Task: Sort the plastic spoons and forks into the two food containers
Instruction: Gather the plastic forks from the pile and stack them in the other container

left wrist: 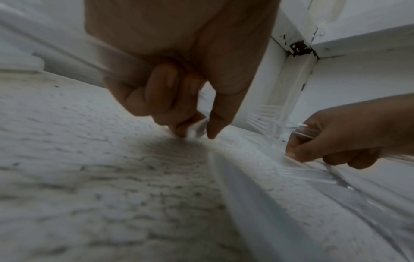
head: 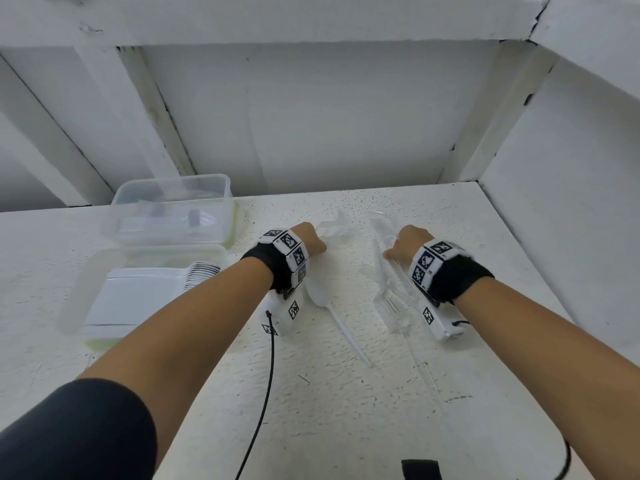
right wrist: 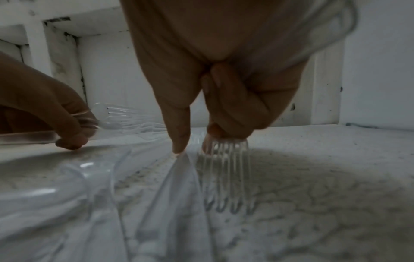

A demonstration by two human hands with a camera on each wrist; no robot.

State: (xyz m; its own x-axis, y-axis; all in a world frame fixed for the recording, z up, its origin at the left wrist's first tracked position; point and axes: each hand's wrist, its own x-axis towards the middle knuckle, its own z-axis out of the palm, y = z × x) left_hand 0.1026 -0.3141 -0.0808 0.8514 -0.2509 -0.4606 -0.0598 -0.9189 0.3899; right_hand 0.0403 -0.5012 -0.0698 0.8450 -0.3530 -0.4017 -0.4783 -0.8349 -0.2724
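Both hands are down on the white table among the loose cutlery; the left hand has its fingers curled, thumb and fingertips pinching a clear utensil handle, and the right hand is curled round a clear fork, tines pointing down. A white spoon lies between the wrists; the two food containers stand to the left, well apart from the hands.

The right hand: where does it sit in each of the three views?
Head: right hand right of centre, down on the table over clear cutlery.
Left wrist: at the right edge.
Right wrist: top centre, fingers on clear fork tines.
Shared landmark: the left hand.
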